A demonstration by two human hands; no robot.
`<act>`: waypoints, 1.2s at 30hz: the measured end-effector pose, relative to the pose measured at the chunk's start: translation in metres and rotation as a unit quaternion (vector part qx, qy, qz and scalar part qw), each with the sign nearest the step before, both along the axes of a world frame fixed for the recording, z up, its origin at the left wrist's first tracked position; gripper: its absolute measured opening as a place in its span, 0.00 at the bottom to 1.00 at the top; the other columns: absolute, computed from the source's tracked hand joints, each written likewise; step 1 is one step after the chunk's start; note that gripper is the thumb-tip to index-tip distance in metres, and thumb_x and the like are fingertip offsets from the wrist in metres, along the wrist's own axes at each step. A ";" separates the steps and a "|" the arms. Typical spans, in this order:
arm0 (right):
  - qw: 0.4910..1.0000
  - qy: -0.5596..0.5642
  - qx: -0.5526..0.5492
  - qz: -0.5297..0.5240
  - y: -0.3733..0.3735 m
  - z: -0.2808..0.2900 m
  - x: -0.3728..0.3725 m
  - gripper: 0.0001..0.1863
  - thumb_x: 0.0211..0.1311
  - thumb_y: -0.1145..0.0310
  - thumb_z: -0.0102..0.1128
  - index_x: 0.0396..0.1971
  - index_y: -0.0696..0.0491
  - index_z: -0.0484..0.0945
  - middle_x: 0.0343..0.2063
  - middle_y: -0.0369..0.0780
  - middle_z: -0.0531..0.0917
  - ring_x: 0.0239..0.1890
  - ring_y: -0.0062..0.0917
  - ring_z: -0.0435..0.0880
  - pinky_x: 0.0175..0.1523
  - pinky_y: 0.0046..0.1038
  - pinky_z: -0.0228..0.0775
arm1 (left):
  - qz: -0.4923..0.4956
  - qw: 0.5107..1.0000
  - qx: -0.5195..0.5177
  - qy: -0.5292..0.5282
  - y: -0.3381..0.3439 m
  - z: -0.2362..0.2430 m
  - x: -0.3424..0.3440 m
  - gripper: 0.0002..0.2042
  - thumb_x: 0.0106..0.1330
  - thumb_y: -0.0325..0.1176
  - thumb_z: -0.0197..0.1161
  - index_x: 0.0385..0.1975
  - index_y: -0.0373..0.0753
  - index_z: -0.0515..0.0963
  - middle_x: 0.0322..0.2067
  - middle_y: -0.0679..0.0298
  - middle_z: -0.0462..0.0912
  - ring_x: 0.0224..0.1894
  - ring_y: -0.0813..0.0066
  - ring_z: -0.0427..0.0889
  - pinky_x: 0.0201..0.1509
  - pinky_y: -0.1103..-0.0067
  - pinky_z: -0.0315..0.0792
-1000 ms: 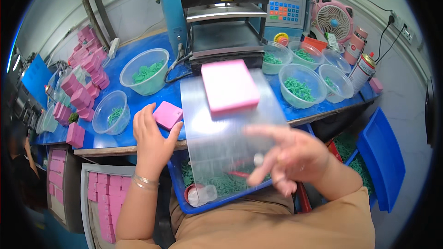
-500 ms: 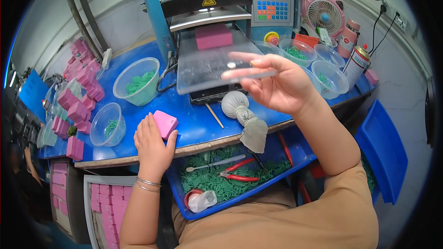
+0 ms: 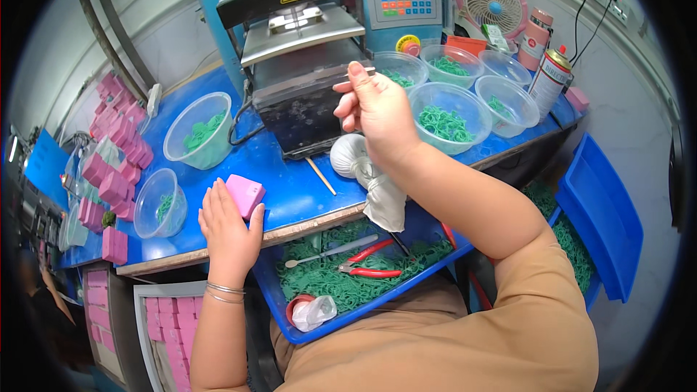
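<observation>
My left hand (image 3: 231,236) lies flat on the blue table, fingers stretched, its edge against a pink block (image 3: 245,194). My right hand (image 3: 381,109) is raised at the front right of the heated press (image 3: 303,47), fingers curled and thumb pressed to the forefinger. A thin pale edge shows at those fingertips; I cannot make out what it belongs to. Below the press's upper plate is its dark lower bed (image 3: 305,112). Under my right wrist sits a white cloth pouch (image 3: 350,154) tied at the neck, a thin wooden stick (image 3: 321,176) beside it.
Clear bowls (image 3: 168,141) with green rubbery pieces stand on both sides of the press. Pink blocks (image 3: 116,189) are piled at left. A blue tray (image 3: 348,297) of green scraps, holding red-handled pliers (image 3: 370,271), sits below the table edge. A spray can (image 3: 549,80) and pink fan (image 3: 495,7) stand at right.
My right hand has moved left and its spread fingers have curled. The clear plate and the pink block on it no longer show in front of the press. My left hand stays by its block.
</observation>
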State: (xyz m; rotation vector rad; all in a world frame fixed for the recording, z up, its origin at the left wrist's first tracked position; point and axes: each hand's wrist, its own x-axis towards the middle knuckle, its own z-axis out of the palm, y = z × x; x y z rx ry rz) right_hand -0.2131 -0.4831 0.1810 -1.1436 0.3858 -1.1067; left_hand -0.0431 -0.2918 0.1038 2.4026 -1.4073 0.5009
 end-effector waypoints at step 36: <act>0.943 0.064 0.161 0.285 -0.051 0.017 0.001 0.21 0.60 0.55 0.47 0.10 0.50 0.69 0.02 0.28 0.59 0.04 0.14 0.53 0.11 0.18 0.43 | -0.041 0.981 -0.111 0.154 0.004 0.009 -0.003 0.43 0.43 0.37 0.71 0.59 0.30 0.54 0.47 0.48 0.69 0.50 0.52 0.66 0.56 0.65 0.59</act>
